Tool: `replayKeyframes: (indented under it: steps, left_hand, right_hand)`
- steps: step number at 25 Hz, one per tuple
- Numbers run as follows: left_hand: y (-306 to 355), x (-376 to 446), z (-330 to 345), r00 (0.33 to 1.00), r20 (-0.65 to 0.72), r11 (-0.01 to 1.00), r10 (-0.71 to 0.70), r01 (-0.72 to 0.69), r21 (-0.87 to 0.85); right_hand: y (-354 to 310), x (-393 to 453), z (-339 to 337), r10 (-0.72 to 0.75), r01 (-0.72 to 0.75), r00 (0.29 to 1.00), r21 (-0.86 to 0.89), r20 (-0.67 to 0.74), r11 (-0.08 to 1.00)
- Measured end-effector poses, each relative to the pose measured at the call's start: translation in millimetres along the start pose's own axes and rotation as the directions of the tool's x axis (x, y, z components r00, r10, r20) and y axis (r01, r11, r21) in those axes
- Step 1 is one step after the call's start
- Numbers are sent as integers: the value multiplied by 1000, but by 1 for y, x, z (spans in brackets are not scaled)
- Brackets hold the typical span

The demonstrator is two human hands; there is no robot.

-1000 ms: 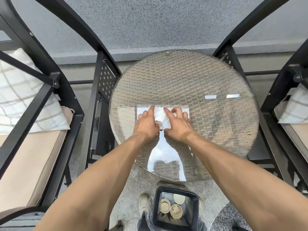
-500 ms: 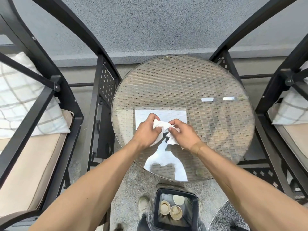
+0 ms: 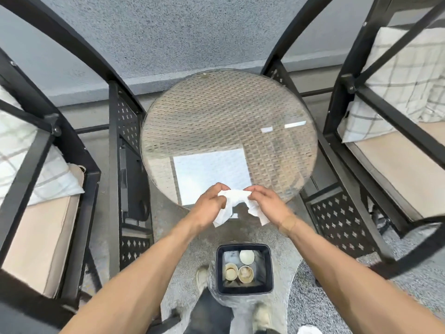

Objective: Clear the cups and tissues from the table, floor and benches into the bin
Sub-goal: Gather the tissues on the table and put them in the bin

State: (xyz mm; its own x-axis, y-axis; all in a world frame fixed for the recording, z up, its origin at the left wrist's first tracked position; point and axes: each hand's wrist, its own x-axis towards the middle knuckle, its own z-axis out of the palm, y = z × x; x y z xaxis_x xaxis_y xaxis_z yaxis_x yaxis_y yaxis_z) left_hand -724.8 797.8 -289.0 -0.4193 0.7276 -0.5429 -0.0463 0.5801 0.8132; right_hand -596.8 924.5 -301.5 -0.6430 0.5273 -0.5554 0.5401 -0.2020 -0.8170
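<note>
Both hands hold one crumpled white tissue in the air over the near edge of the round glass-topped wicker table. My left hand grips its left end and my right hand pinches its right end. Loose ends of the tissue hang down between the hands. On the floor straight below stands a black square bin with three paper cups inside. A white rectangle shows on the glass; it looks like a reflection.
A black metal bench with a beige cushion and a checked pillow stands at the left. A matching bench with pillows is at the right. A white scrap lies on the floor at the bottom right. My feet flank the bin.
The tissue has been lifted off the table and drawn back toward me, from mid-table to past its near edge. The view has tilted down, so the bin sits higher in the frame.
</note>
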Motion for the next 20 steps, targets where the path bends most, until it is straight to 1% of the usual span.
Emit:
replayKeyframes:
  steps: [2,3,5,7,9,10,12,14,16,17,19,20]
  left_hand:
    - [-17,-16,22,999,35,999,-40,40,-14]
    - [-29,-23,34,998,45,999,-54,54,1]
    - [-57,-34,62,995,68,995,-75,70,72]
    - [-92,-40,91,990,75,983,-118,105,150]
    - [-129,-41,115,989,54,974,-141,129,185]
    - [-150,-39,127,987,32,976,-157,150,156]
    - [-187,-28,143,981,-54,975,-185,190,115]
    - [-225,-16,156,967,-135,961,-217,236,146]
    - [-267,0,169,947,-172,929,-272,304,209]
    - [-285,7,175,943,-176,900,-281,323,292]
    - [-318,26,185,935,-212,829,-285,351,436]
    - [-335,36,189,926,-245,805,-288,373,461]
  right_hand:
    - [24,-16,-3,78,-80,996,62,44,995]
    - [42,-22,-3,109,-114,991,64,73,991]
    - [83,-32,-2,153,-153,982,-2,115,988]
    - [124,-42,0,165,-153,980,-102,115,983]
    - [164,-47,2,139,-124,987,-166,82,978]
    - [185,-46,4,137,-124,988,-171,68,977]
    - [225,-39,9,198,-196,980,-132,2,972]
    - [263,-28,17,257,-265,963,-107,-83,958]
    - [304,-11,24,216,-254,963,-274,-162,928]
    - [322,-5,27,204,-260,961,-362,-186,895]
    - [356,13,34,169,-261,958,-462,-232,848]
    - [373,21,39,156,-265,956,-501,-249,824]
